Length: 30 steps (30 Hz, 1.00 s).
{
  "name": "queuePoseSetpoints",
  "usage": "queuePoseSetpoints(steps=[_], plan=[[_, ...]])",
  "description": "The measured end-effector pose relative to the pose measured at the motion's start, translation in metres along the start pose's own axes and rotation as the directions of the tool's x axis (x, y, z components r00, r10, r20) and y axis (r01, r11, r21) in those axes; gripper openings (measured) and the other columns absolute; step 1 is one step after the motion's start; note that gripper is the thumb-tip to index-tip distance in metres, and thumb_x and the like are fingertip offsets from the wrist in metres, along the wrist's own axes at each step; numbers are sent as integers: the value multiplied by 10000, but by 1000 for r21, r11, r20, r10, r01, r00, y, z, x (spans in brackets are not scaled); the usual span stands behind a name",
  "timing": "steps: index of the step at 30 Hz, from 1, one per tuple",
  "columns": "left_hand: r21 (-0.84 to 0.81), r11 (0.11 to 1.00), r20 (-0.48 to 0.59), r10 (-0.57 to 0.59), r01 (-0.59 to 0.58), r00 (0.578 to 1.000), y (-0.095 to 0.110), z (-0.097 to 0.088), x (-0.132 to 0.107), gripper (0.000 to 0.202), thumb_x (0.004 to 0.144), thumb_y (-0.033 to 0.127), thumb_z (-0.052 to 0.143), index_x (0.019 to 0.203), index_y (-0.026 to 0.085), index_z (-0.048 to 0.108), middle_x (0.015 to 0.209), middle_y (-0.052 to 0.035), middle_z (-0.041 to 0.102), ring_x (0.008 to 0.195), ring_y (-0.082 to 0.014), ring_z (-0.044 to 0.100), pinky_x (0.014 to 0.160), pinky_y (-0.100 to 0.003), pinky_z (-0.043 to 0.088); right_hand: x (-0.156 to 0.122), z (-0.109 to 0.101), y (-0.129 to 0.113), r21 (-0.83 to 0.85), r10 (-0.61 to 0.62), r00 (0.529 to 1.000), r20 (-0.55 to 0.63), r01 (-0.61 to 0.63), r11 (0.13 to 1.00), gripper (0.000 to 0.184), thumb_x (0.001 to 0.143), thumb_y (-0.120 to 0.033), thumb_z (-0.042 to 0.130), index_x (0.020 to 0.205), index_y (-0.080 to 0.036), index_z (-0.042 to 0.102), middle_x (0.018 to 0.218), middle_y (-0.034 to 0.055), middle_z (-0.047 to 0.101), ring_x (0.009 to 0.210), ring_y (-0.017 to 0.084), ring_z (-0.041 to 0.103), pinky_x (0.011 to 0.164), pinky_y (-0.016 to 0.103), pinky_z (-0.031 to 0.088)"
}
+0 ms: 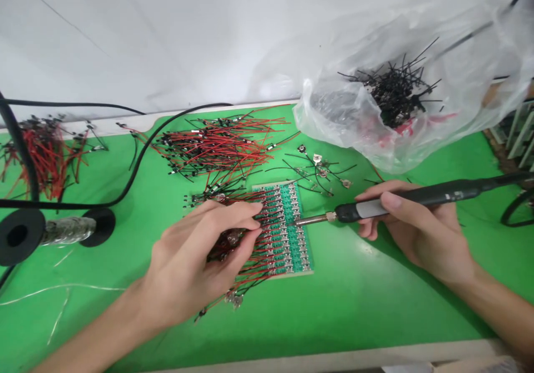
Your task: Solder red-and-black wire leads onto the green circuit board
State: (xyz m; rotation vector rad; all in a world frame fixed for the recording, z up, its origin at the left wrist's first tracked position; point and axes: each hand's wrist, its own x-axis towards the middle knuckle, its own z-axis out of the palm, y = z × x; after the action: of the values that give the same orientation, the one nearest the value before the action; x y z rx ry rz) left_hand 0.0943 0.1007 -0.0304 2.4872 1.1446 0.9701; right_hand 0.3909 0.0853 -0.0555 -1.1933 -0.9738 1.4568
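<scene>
At the circuit board's (295, 253) left edge: left hand (204, 242), thumb and index pinched narrow on a thin lead (266, 226), board just right of those fingertips. Right of the board: right hand (425, 231) wrapped round a soldering iron (369, 210), its tip over the board's middle; contact, can't tell. Board sits between both hands. Red-and-black wire pile (212, 148) beyond it to the left, plastic bag (334, 114) beyond to the right, solder spool (69, 231) well left.

The spool (69, 232) lies left of the circuit board (294, 246).
</scene>
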Motion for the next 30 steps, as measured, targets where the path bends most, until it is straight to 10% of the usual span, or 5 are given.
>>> queuePoseSetpoints(steps=[30], plan=[[-82, 995, 78, 68, -62, 995, -7, 8, -11, 346, 784, 6, 733, 1067, 145, 590, 872, -4, 735, 770, -119, 683, 673, -290, 535, 0, 4, -2, -20, 20, 998, -54, -21, 1000, 155, 857, -321, 748, 891, -191, 823, 652, 61, 771, 513, 190, 707, 445, 263, 580]])
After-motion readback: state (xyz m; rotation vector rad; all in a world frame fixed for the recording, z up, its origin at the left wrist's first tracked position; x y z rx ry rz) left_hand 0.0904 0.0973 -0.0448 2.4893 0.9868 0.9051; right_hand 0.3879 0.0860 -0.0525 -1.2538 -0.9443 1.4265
